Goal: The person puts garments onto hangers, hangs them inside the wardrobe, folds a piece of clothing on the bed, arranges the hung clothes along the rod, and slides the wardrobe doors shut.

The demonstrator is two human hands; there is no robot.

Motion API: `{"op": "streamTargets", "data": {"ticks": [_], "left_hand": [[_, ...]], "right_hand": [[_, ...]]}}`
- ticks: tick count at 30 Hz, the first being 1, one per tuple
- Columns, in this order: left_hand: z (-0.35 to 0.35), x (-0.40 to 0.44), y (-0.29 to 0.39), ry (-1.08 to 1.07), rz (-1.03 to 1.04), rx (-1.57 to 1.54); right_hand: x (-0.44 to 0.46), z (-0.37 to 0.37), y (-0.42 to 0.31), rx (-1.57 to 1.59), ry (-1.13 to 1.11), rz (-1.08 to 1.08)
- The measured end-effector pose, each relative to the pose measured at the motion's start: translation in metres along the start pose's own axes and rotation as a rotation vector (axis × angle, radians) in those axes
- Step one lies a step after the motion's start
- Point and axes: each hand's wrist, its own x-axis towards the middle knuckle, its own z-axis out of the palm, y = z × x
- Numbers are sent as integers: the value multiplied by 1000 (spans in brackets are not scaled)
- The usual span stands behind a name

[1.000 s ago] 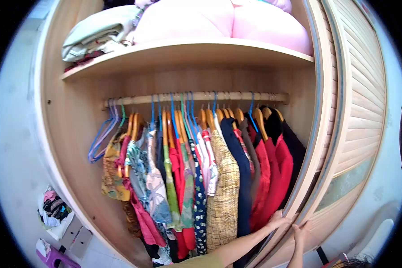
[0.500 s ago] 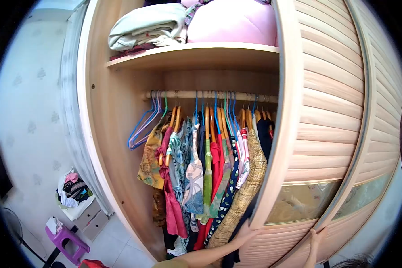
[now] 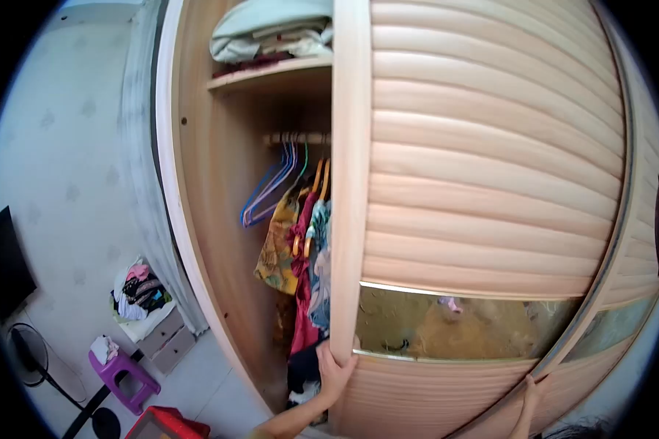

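A slatted wooden sliding door (image 3: 483, 168) covers the right and middle of the wardrobe. My left hand (image 3: 334, 372) is on the door's left edge, low down, its fingers wrapped round the frame. Further right, my right hand (image 3: 533, 394) touches the upright frame where the door meets the panel beside it, fingers pressed together on that edge. In the part still uncovered, a yellow patterned garment (image 3: 277, 249), a dark pink one (image 3: 304, 293) and blue and purple hangers (image 3: 265, 192) hang from a rod (image 3: 277, 138). Folded pale cloth (image 3: 263, 29) lies on the shelf (image 3: 252, 77).
At the left are a small grey cabinet (image 3: 167, 344) with a pile of clothes (image 3: 143, 293), a purple stool (image 3: 128, 382) with white cloth on it, a red box (image 3: 170, 418), a black screen (image 3: 9, 263) and a fan-like round object (image 3: 28, 355).
The sliding door has moved left across the wardrobe with my left hand on its edge, covering most of the hanging clothes and the pink bedding. The view has turned left.
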Motion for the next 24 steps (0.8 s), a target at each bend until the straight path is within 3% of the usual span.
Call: {"op": "streamTargets", "data": {"ticks": [3, 7, 10, 13, 18, 24], "left_hand": [[-28, 10, -5, 114, 91, 244], [-57, 25, -13, 280, 161, 448], [-76, 31, -19, 348, 103, 542], [-93, 37, -38, 414, 101, 646], [-104, 53, -59, 546, 108, 831], [-116, 62, -81, 579, 90, 703]], "right_hand": [[28, 18, 53, 37, 68, -209], [55, 31, 91, 77, 119, -308], [36, 12, 69, 35, 38, -167], [27, 10, 61, -80, 102, -197], [13, 5, 33, 67, 48, -162], [21, 3, 39, -63, 99, -186]]}}
